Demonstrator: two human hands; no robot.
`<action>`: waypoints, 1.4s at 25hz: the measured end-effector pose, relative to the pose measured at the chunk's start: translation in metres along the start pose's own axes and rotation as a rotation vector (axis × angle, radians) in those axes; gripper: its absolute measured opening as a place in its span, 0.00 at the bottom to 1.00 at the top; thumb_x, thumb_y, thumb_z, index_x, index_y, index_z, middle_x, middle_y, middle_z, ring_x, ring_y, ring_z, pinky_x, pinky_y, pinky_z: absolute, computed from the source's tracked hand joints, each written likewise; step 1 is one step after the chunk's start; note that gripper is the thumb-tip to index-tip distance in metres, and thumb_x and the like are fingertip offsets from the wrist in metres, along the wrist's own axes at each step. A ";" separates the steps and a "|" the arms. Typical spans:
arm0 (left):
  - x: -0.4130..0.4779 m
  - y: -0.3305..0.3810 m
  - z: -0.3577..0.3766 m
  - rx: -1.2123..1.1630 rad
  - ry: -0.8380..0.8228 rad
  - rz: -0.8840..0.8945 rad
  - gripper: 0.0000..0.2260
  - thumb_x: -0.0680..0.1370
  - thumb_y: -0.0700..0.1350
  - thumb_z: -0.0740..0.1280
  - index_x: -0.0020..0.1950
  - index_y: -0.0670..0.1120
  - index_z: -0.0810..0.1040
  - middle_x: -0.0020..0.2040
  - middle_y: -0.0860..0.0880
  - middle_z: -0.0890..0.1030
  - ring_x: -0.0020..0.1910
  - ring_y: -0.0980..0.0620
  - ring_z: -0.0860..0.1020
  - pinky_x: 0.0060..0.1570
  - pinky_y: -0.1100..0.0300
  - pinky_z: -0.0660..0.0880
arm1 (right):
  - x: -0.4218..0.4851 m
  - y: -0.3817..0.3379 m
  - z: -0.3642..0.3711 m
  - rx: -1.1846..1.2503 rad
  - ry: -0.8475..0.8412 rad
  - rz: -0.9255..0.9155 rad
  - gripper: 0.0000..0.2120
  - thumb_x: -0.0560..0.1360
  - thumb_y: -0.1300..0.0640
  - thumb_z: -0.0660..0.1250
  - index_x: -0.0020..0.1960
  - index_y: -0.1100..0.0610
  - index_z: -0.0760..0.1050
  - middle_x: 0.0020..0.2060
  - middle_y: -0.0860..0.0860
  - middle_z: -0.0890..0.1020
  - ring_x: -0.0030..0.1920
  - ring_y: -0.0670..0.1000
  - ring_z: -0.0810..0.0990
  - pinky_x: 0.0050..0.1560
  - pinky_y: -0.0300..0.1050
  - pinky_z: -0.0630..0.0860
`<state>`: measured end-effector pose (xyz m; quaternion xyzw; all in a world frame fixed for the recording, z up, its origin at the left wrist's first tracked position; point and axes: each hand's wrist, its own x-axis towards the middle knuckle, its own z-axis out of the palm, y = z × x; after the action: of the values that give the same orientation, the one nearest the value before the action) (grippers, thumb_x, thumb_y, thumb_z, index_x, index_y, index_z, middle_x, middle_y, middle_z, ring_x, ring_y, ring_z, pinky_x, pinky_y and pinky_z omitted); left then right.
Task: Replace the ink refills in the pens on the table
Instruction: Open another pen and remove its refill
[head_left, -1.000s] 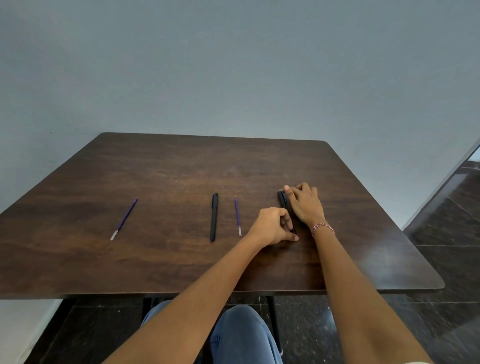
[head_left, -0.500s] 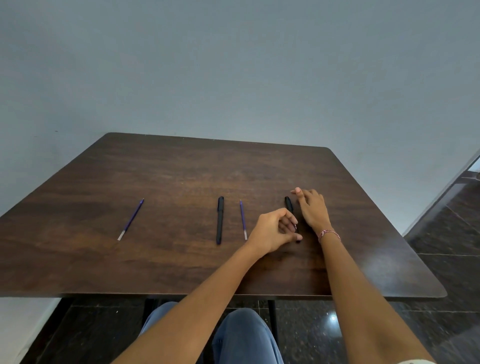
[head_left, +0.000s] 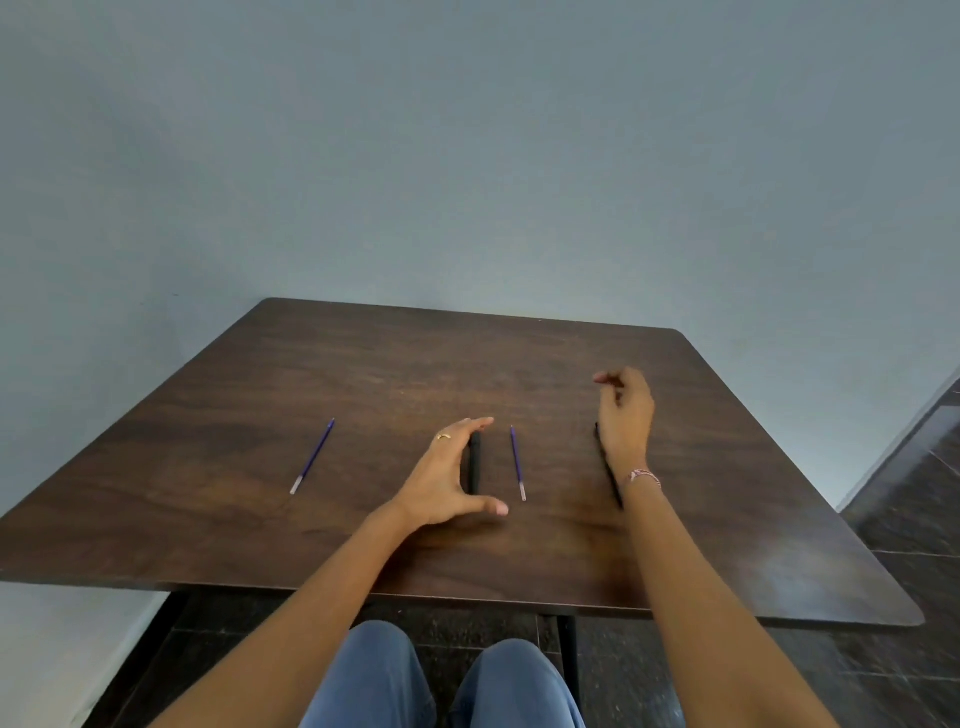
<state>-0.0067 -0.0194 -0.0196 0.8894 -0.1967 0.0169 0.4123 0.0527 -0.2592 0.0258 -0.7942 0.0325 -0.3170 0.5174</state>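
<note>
Your left hand (head_left: 447, 478) is spread wide on the table (head_left: 260, 519), with thumb and fingers flanking one black pen (head_left: 475, 462). Your right hand (head_left: 623, 415), loosely curled and holding nothing, partly hides the second pen (head_left: 616, 491). There are two purple refills: the middle refill (head_left: 517, 462) lies between the pens, and the left refill (head_left: 313, 456) lies well apart.

The light is soft, even and moderately bright, with no hard source in view. The wall (head_left: 467, 156) shades from pale grey-blue in the middle to darker tones at the top corners. The dark surface (head_left: 779, 561) carries a dull pale sheen toward its near right corner and only faint, diffuse shadows under the hands. The right hand (head_left: 626, 415) is smeared by motion blur, its fingertips indistinct; the left hand (head_left: 441, 478) is slightly soft at the fingers. Wide-angle distortion bows the surface's edges and stretches the forearms at the bottom. The glossy floor (head_left: 909, 493) shows dim reflections.
</note>
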 end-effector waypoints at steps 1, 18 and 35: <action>0.000 -0.004 -0.004 -0.015 -0.078 -0.026 0.51 0.59 0.62 0.79 0.75 0.61 0.54 0.78 0.51 0.53 0.76 0.53 0.49 0.72 0.48 0.54 | -0.007 -0.012 0.014 0.021 -0.056 0.006 0.17 0.72 0.74 0.55 0.45 0.55 0.77 0.48 0.55 0.81 0.52 0.57 0.79 0.54 0.43 0.72; -0.004 -0.018 -0.018 -0.094 -0.019 -0.053 0.61 0.58 0.53 0.82 0.77 0.60 0.42 0.79 0.52 0.43 0.77 0.53 0.42 0.72 0.51 0.48 | -0.068 -0.041 0.099 -0.095 -0.606 0.171 0.20 0.78 0.64 0.62 0.69 0.60 0.64 0.64 0.58 0.74 0.65 0.56 0.73 0.64 0.46 0.68; 0.010 -0.023 -0.029 -0.782 0.030 -0.226 0.32 0.77 0.61 0.57 0.75 0.43 0.59 0.71 0.44 0.69 0.63 0.56 0.73 0.59 0.64 0.71 | -0.109 -0.042 0.107 0.723 -0.552 0.432 0.15 0.80 0.67 0.57 0.66 0.66 0.70 0.42 0.53 0.80 0.40 0.46 0.82 0.42 0.36 0.81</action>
<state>0.0142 0.0119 -0.0151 0.6811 -0.0832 -0.0917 0.7216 0.0113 -0.1126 -0.0178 -0.5934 -0.0536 0.0282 0.8026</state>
